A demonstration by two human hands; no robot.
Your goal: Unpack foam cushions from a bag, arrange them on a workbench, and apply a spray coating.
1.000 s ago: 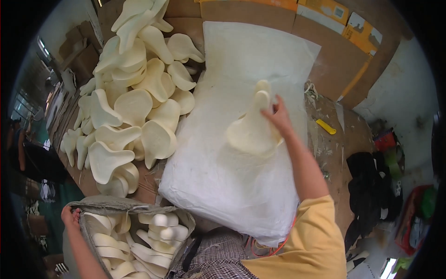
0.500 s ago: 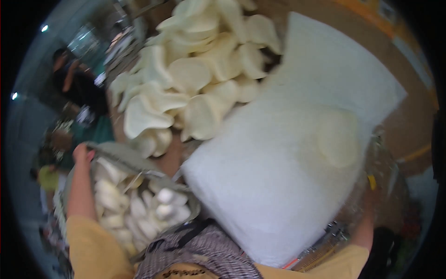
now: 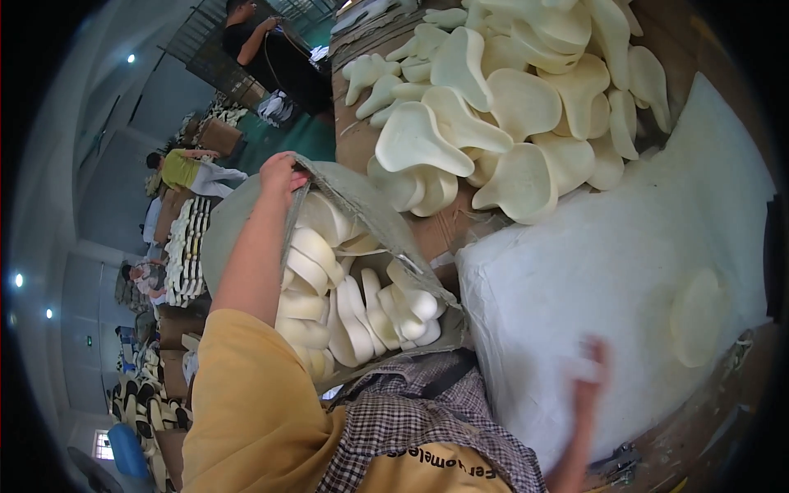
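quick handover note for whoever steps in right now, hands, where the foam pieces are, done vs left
Left hand: gripping the rim of the grey sack, holding it open.
Right hand: blurred in motion over the white foam slab; looks empty, not certain.
Things: the sack holds many cream foam pieces. One cream piece lies on the slab. A big pile of cream pieces lies on the cardboard-covered table beyond.
Done: one piece set on the slab.
Left: the sack is far from empty.
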